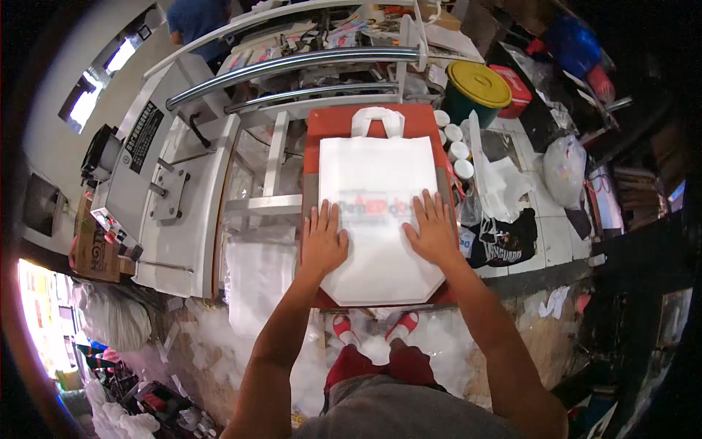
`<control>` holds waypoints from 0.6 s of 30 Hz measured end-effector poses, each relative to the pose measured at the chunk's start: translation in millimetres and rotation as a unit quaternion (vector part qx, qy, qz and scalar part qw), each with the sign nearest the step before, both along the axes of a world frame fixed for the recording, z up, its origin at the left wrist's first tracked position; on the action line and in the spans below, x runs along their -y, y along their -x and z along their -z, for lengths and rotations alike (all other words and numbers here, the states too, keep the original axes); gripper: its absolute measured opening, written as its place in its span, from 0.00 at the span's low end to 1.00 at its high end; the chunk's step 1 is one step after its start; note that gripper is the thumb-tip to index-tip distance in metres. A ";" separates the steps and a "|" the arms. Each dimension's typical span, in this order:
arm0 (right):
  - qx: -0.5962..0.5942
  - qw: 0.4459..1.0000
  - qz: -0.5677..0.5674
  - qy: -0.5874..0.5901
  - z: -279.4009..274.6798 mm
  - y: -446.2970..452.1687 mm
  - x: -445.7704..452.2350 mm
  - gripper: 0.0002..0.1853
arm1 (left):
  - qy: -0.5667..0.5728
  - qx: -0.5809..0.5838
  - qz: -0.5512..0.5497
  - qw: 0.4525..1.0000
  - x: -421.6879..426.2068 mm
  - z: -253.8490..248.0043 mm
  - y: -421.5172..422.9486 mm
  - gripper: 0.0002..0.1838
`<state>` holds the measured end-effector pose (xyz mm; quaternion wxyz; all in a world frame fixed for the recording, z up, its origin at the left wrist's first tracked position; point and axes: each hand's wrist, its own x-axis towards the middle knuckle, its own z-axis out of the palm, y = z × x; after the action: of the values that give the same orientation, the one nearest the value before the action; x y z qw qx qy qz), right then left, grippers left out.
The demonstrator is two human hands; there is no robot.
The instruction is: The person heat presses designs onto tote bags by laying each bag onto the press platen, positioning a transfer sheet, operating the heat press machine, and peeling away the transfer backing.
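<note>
A white tote bag [380,263] lies flat on a red board [333,121], its looped handles pointing away from me. Faint red and grey lettering shows near its middle. My left hand [324,238] rests palm down at the bag's left edge, fingers apart. Flat on the right edge of the bag, beside the lettering, is my right hand [433,228], its fingers spread too. Neither hand grips anything.
Left of the board stands a white press machine [175,197] with metal rails. A yellow-lidded bin [479,84], white-lidded jars [458,151] and a black cloth [504,241] are at the right. A person [197,25] is at the back left.
</note>
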<state>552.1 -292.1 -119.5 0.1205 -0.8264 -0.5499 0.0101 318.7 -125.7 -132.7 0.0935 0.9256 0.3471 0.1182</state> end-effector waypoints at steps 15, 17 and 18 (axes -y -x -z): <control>0.016 1.000 0.014 -0.008 8.0 10.8 15.5 0.39 | -0.031 0.026 0.017 0.999 13.9 5.2 12.2 0.34; 0.035 0.999 0.008 -0.009 11.9 9.5 17.6 0.39 | -0.038 0.008 0.015 0.999 12.3 5.8 11.1 0.34; 0.044 0.999 0.002 -0.011 16.0 4.5 17.0 0.38 | -0.042 0.013 0.017 0.999 10.0 9.8 12.6 0.33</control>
<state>547.6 -309.1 -135.5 0.1058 -0.8259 -0.5528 -0.0327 306.1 -135.7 -142.5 0.0613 0.9331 0.3244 0.1428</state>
